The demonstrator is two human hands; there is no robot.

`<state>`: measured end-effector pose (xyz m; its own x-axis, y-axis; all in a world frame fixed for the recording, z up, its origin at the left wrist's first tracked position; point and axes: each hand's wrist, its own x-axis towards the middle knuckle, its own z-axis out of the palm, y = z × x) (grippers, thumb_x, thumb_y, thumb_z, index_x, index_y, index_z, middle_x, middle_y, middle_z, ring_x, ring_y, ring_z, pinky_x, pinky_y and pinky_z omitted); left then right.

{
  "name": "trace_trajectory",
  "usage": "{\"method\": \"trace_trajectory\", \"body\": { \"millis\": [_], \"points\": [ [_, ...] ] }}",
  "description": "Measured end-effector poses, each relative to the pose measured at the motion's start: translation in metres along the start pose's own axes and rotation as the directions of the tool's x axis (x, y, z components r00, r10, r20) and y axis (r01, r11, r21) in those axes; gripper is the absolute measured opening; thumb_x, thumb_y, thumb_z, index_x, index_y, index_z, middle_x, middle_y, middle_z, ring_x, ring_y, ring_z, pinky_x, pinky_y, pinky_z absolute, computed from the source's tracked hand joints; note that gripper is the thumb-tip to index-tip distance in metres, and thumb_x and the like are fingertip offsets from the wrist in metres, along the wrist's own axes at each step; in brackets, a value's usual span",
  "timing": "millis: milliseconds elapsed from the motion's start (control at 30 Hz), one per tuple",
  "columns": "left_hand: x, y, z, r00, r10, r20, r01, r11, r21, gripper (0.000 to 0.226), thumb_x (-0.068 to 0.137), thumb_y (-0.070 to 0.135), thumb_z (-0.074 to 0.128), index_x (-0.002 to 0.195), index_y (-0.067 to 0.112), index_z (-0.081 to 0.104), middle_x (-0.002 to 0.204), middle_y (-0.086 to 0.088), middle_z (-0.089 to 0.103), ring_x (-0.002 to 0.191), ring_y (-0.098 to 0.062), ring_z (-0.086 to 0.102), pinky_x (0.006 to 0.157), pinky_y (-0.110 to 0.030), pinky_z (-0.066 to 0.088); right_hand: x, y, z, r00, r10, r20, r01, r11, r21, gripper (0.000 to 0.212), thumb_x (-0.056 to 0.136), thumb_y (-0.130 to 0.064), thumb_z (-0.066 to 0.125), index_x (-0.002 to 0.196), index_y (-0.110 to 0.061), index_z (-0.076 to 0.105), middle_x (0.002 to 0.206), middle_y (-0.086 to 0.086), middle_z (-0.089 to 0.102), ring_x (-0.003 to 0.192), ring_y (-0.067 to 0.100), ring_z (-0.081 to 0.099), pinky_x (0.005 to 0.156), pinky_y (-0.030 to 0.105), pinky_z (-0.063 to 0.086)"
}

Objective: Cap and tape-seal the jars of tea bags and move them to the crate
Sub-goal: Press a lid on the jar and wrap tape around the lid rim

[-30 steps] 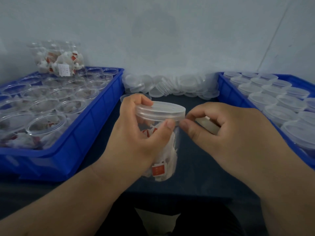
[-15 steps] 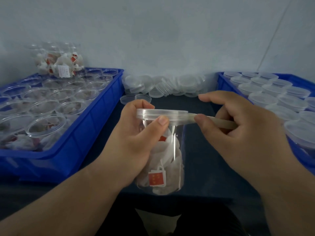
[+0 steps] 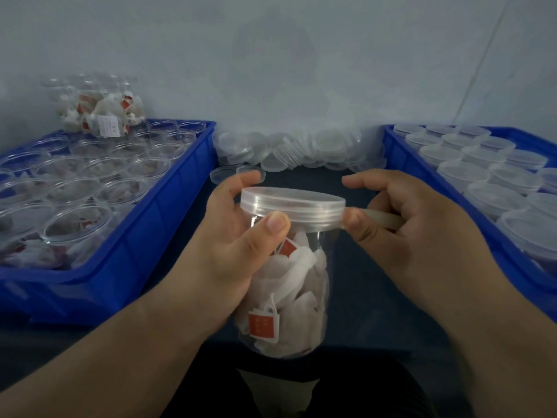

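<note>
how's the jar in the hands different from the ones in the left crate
The held jar has a lid on; the left crate's jars are open. The held jar is gripped by the left hand, the right hand pinching tape at its lid; the crate's jars stand in rows. Both hold tea bags.

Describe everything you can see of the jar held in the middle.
The jar is clear plastic, round, held roughly upright. White tea bags with red tags fill it. A translucent ribbed lid sits on top. The left hand grips its upper wall, thumb at the lid's rim. The right hand pinches a pale tape strip against the lid's right edge.
</note>
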<state>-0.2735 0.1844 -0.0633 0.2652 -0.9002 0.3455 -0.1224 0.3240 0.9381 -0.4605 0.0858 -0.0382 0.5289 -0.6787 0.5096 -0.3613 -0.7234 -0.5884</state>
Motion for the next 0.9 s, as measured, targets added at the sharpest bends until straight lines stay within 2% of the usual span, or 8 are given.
{"method": "trace_trajectory", "body": {
  "millis": [100,233,300,367,433,567,633,900],
  "points": [
    [0.001,0.002,0.002,0.999,-0.019,0.034,0.018,0.999,0.027,0.052,0.061,0.083,0.071,0.102,0.051,0.072,0.104,0.011,0.076,0.098,-0.009,0.073,0.075,-0.021,0.058,-0.003,0.002,0.003,1.000,0.000,-0.001,0.000,0.999,0.036,0.047,0.085,-0.072,0.046,0.124,-0.047,0.055,0.085,-0.019,0.061,0.074,-0.005,0.060,0.066,0.002,0.042],
    [0.002,-0.002,-0.004,0.997,-0.080,-0.006,0.080,0.992,0.098,0.054,0.055,0.092,0.065,0.102,0.065,0.066,0.112,0.021,0.073,0.104,-0.002,0.070,0.082,-0.028,0.058,-0.006,0.003,0.004,1.000,0.024,0.002,-0.024,1.000,0.013,0.051,0.079,-0.070,0.047,0.124,-0.048,0.055,0.089,-0.025,0.060,0.078,-0.007,0.059,0.068,0.003,0.042],
    [0.002,-0.003,-0.005,0.995,-0.098,-0.034,0.101,0.991,0.087,0.064,0.061,0.084,0.068,0.119,0.058,0.061,0.118,0.022,0.070,0.110,-0.001,0.068,0.094,-0.034,0.055,-0.007,0.002,0.003,0.999,0.032,-0.001,-0.032,0.999,-0.018,0.052,0.078,-0.074,0.044,0.124,-0.050,0.053,0.088,-0.027,0.059,0.080,-0.008,0.058,0.067,0.005,0.044],
    [0.001,-0.004,-0.003,0.993,-0.107,-0.045,0.111,0.988,0.109,0.093,0.055,0.087,0.072,0.136,0.047,0.051,0.124,0.028,0.066,0.114,0.004,0.065,0.090,-0.024,0.057,-0.008,-0.002,0.002,1.000,0.004,-0.004,-0.005,0.995,-0.096,0.054,0.081,-0.079,0.040,0.127,-0.051,0.045,0.074,-0.020,0.059,0.081,-0.010,0.057,0.053,0.011,0.042],
    [0.000,-0.003,0.000,0.991,-0.108,-0.077,0.120,0.978,0.172,0.107,0.042,0.096,0.070,0.134,0.047,0.050,0.121,0.032,0.065,0.109,0.007,0.065,0.080,-0.016,0.057,-0.007,-0.007,0.002,0.999,-0.032,0.006,0.032,0.985,-0.170,0.057,0.082,-0.080,0.036,0.131,-0.051,0.038,0.065,-0.022,0.054,0.081,-0.010,0.056,0.053,0.009,0.034],
    [0.002,-0.001,0.002,0.968,-0.174,-0.180,0.196,0.974,0.113,0.102,0.030,0.099,0.067,0.120,0.051,0.061,0.105,0.025,0.073,0.096,0.001,0.072,0.082,-0.031,0.057,-0.007,-0.011,-0.007,0.998,-0.036,0.048,0.040,0.996,-0.082,0.054,0.084,-0.070,0.039,0.134,-0.049,0.043,0.075,-0.022,0.063,0.071,-0.005,0.060,0.054,0.014,0.045],
    [0.003,-0.001,0.001,0.954,-0.212,-0.211,0.229,0.972,0.057,0.102,0.024,0.097,0.069,0.115,0.050,0.063,0.102,0.020,0.075,0.093,-0.003,0.074,0.087,-0.041,0.057,-0.007,-0.012,-0.015,0.998,-0.047,0.044,0.048,0.999,-0.015,0.052,0.083,-0.063,0.043,0.133,-0.048,0.047,0.073,-0.018,0.065,0.068,-0.002,0.061,0.064,0.004,0.043],
    [0.001,0.000,0.004,0.938,-0.230,-0.259,0.247,0.968,0.035,0.105,0.023,0.097,0.068,0.116,0.050,0.063,0.107,0.014,0.075,0.098,-0.012,0.075,0.092,-0.046,0.056,-0.011,-0.010,-0.020,0.988,-0.133,-0.079,0.121,0.983,-0.137,0.044,0.089,-0.052,0.060,0.131,-0.039,0.054,0.078,-0.016,0.063,0.074,-0.002,0.060,0.067,0.002,0.041]
  ]
}}
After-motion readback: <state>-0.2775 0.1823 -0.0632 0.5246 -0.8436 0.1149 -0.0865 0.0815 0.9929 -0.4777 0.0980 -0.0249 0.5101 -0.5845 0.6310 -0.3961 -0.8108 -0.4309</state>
